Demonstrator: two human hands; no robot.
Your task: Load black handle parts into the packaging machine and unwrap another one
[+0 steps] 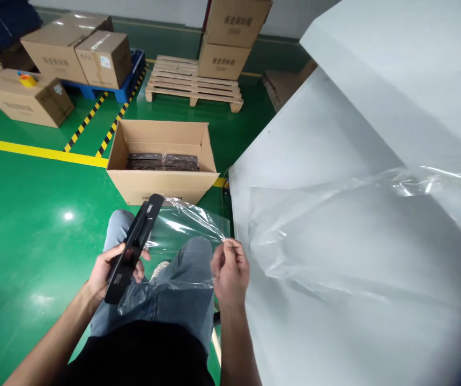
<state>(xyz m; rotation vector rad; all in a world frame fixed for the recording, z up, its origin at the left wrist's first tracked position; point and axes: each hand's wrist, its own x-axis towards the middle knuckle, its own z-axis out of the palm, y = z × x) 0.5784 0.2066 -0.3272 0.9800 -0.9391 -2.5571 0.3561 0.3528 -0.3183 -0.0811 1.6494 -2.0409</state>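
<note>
My left hand [110, 268] is closed around a long black plastic part [134, 247], which it holds tilted above my lap. A clear plastic bag [186, 228] stretches from beside that part across to my right hand [231, 268]. The thumb and fingers of the right hand pinch a gathered edge of the bag. Whether the lower end of the black part sits inside the bag I cannot tell. Ahead of my knees stands an open cardboard box [158, 185], with several dark wrapped pieces [162, 162] lying inside.
To the right is a large white surface [303, 225] with a sheet of clear plastic film [279, 236] on it. Farther off are a wooden pallet [194, 88] with stacked cartons [224, 56], a blue pallet [124, 91] with cartons [104, 59], and a carton [25, 99] bearing a tape roll [27, 80].
</note>
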